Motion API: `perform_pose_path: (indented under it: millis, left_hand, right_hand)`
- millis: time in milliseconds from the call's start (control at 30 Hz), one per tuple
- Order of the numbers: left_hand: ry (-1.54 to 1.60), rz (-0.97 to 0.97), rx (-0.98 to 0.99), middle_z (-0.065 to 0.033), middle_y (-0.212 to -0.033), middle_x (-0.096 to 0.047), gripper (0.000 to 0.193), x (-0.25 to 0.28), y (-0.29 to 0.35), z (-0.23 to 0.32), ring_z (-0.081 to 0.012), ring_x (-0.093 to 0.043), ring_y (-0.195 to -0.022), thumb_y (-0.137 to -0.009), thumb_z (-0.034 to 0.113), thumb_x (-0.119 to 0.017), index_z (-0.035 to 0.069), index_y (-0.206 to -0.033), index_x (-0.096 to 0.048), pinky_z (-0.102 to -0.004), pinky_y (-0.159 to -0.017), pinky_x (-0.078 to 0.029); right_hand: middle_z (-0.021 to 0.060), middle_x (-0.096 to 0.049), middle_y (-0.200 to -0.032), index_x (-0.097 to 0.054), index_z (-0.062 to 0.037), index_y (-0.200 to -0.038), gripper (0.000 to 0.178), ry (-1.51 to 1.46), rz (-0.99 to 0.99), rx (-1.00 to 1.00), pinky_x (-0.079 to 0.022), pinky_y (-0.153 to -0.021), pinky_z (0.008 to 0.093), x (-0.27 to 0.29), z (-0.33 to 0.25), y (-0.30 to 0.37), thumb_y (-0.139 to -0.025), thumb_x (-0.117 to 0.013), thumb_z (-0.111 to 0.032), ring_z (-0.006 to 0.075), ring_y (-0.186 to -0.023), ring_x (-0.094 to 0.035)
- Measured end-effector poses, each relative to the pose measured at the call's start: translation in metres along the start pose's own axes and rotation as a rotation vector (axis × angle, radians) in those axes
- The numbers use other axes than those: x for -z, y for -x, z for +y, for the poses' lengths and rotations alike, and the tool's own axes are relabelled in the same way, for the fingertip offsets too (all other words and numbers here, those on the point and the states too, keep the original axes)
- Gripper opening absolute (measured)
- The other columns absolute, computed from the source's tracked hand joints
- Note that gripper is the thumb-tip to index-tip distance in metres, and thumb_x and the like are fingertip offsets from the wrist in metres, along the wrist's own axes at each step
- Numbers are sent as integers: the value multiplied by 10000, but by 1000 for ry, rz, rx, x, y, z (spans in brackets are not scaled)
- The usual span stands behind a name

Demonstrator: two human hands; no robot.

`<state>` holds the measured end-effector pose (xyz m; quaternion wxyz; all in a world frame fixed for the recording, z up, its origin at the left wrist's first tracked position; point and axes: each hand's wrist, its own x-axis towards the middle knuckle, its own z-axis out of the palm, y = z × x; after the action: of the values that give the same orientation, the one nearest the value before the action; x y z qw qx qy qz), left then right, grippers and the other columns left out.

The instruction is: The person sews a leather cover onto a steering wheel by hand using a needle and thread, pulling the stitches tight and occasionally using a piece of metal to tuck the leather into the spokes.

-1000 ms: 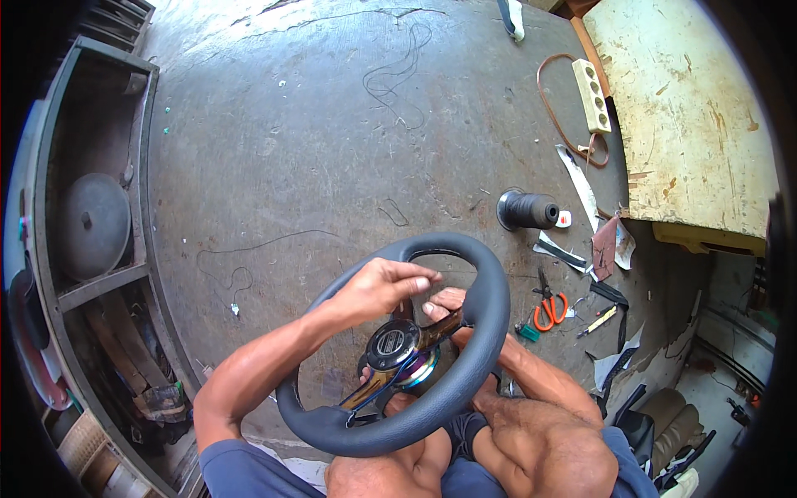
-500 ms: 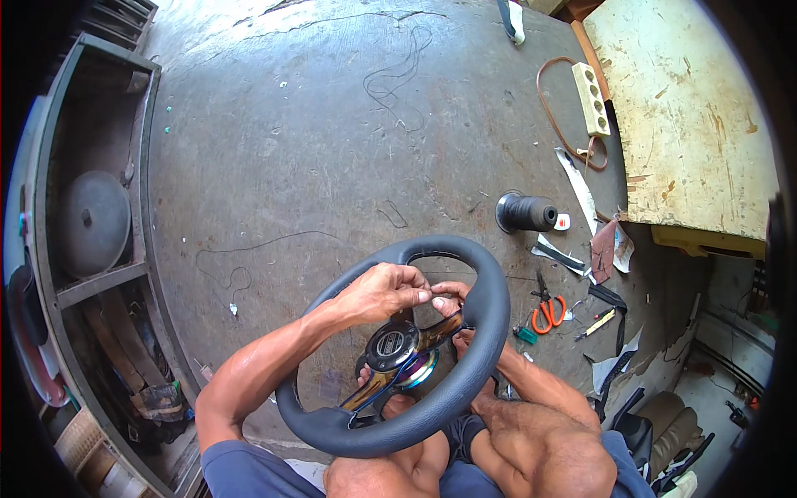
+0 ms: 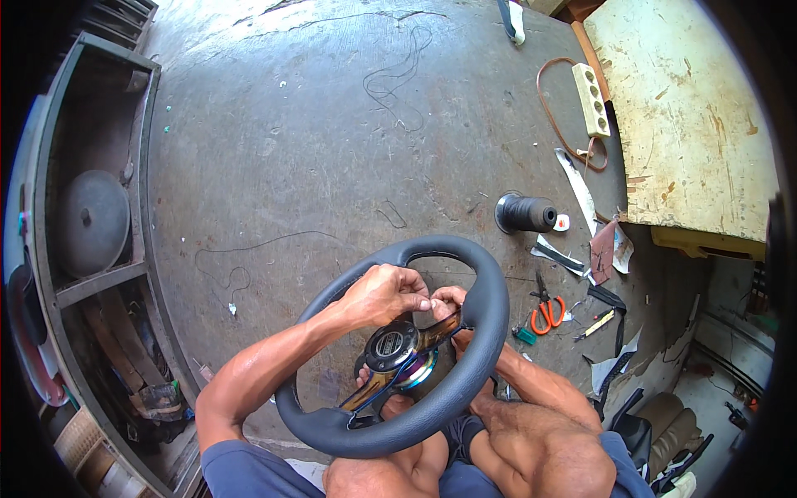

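Observation:
A black-covered steering wheel (image 3: 490,332) rests tilted over my lap, with a round hub (image 3: 392,344) and shiny gold-brown spokes. Over the wheel's upper opening, my left hand (image 3: 387,294) pinches with thumb and forefinger. My right hand (image 3: 449,300) comes up from behind the right side of the rim, its fingers also pinched. The fingertips of both hands meet just above the hub. Whatever lies between them is too small to make out. The rim hides part of my right wrist.
To the right on the floor lie a spool of dark thread (image 3: 528,213), orange-handled pliers (image 3: 546,314), a cutter knife (image 3: 596,324) and leather scraps (image 3: 603,249). Loose thread (image 3: 282,236) trails at left. A metal cabinet (image 3: 148,166) stands left, a power strip (image 3: 591,100) far right.
My left hand has shifted very slightly, and my right fingers have curled closer against its fingertips. The steering wheel stays almost where it was.

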<state>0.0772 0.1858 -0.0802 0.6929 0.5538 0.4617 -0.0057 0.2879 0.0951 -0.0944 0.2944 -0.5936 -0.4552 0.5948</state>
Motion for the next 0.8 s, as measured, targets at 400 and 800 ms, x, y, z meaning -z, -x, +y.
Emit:
perform_pose_path:
  millis: [400, 800]
  left_hand:
    - [-19, 98, -32, -87, -751, -709, 198, -2, 4, 8, -151, -649, -682, -887, 217, -773, 52, -994, -752, -360, -639, -506]
    - [618, -128, 132, -4, -828, -734, 200, 5, -5, -16, -90, -632, -746, -885, 207, -812, 40, -984, -763, -258, -682, -471]
  right_hand:
    - [15, -691, -861, -714, 19, -1018, 163, -65, -2, -27, -520, -669, 257, 4, -8, -3, -946, -740, -126, 78, -779, -628]
    - [83, -681, -799, -726, -46, -1034, 137, 284, 51, 274, -489, -587, 347, 2, -9, -11, -917, -745, -116, 183, -662, -611]
